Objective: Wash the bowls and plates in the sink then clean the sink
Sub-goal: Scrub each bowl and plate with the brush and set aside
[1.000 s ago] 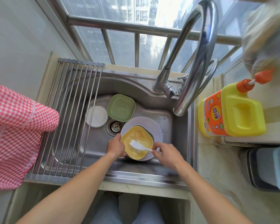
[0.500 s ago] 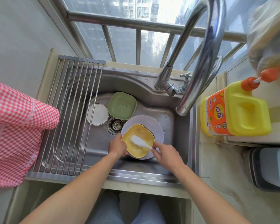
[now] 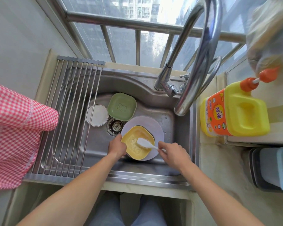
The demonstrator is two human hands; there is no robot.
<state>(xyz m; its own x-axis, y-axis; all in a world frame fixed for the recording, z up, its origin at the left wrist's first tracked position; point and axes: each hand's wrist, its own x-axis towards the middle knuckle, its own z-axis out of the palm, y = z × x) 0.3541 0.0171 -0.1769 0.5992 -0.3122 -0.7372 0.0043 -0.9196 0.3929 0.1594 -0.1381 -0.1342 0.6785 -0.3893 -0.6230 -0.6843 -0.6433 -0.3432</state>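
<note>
Head view: sudsy yellow bowl (image 3: 134, 145) under white brush (image 3: 145, 142).

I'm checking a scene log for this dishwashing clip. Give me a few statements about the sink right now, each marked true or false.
1. The right hand holds a white brush inside the yellow bowl. True.
2. The yellow bowl sits directly on the sink floor. False: it rests on a pale purple plate.
3. The left hand grips the yellow bowl's rim. True.
4. Water is running from the faucet. False: no stream shows at its spout.
5. The green dish lies on the drying rack. False: it lies in the sink basin, beyond the drain.
</note>
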